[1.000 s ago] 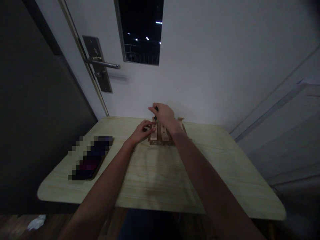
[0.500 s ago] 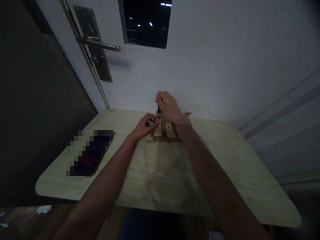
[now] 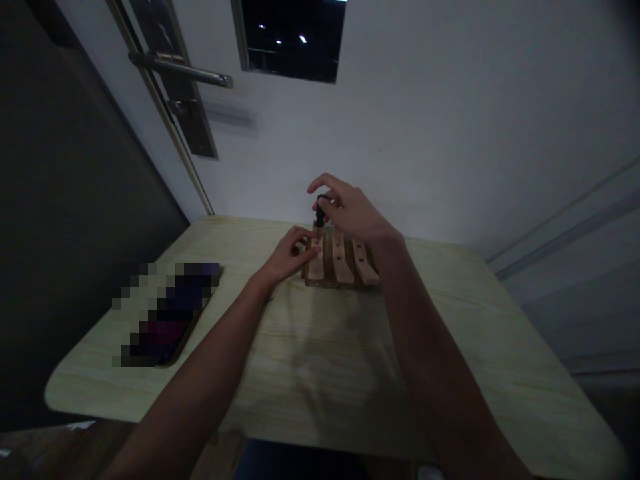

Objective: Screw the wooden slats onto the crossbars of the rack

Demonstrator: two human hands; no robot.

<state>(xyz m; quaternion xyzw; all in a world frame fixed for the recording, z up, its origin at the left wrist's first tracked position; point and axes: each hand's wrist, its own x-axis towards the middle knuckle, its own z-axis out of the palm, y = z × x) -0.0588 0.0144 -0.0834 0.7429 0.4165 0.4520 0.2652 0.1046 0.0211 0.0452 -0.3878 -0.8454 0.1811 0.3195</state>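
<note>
A small wooden piece (image 3: 343,268) made of pale strips with dark holes, fixed over a brown base, lies near the table's back edge. At its leftmost pale strip (image 3: 316,270), my left hand (image 3: 287,257) pinches with thumb and index finger around the upper part. A black-handled screwdriver (image 3: 321,212) stands upright over that strip, its tip hidden by the left fingers. My right hand (image 3: 350,210) holds the handle between thumb and fingers from the right, the index finger raised above it.
The pale wood-grain table (image 3: 300,373) stands against a white door with a metal lever handle (image 3: 185,70) and a dark window (image 3: 295,40). A phone (image 3: 175,320), partly pixelated, lies to the left. A dark panel (image 3: 65,220) borders the left side.
My right hand has loosened and shifted right, its index finger lifting so the screwdriver handle shows more. More of the wooden strips are uncovered. My left hand stays in place. The view has tilted slightly.
</note>
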